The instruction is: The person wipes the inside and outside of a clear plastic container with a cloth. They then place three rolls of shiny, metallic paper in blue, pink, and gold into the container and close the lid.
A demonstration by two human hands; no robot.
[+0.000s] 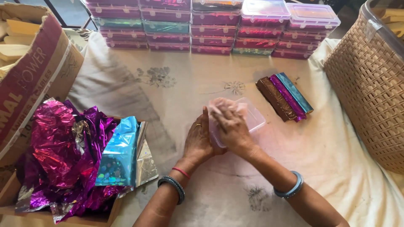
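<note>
A clear plastic box (253, 117) lies on the cloth in front of me. My left hand (198, 141) grips its left side. Over the box's top presses my right hand (229, 124), holding a pale cloth or tissue (219, 107) against it. Three foil-wrapped bars (285, 97), brown, purple and blue, lie side by side just right of the box, apart from both hands.
Stacks of lidded clear boxes (219, 27) with coloured foil inside line the far edge. A woven beige basket (370, 84) stands at the right. Crumpled purple, pink and blue foil sheets (75, 155) fill a tray at the left, beside a cardboard carton (33, 80).
</note>
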